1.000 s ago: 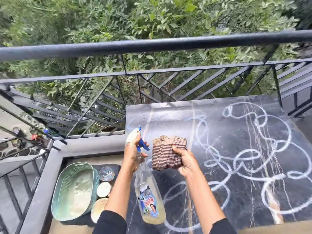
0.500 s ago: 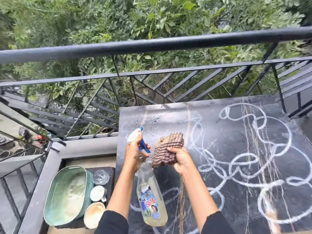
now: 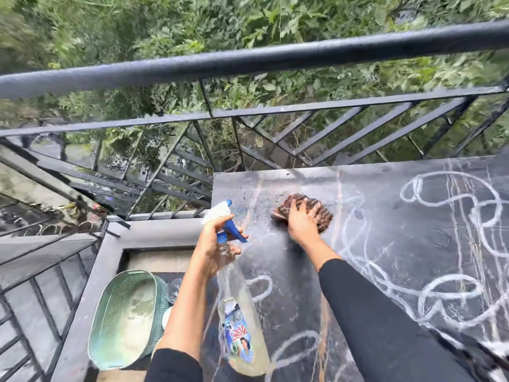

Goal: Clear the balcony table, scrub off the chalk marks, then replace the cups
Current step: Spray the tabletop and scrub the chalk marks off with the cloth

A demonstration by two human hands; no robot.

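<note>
The dark balcony table (image 3: 399, 244) carries white looping chalk marks (image 3: 451, 205) over its right and near parts. Its far left corner looks wet. My right hand (image 3: 301, 221) presses a brown striped cloth (image 3: 321, 213) flat onto that corner, fingers spread over it. My left hand (image 3: 213, 246) grips the neck of a clear spray bottle (image 3: 242, 321) with a blue trigger, held above the table's left edge with the nozzle pointing up and away. A glass cup (image 3: 173, 289) shows partly on the floor, left of the table, behind my left forearm.
A green oval basket (image 3: 124, 318) stands on the floor left of the table, beside the low ledge. A black metal railing (image 3: 248, 62) runs along the far side and the left, with green foliage beyond it.
My right hand has brought the cloth from the air down onto the table's far left corner. The left hand keeps the bottle in about the same place. The camera has swung left.
</note>
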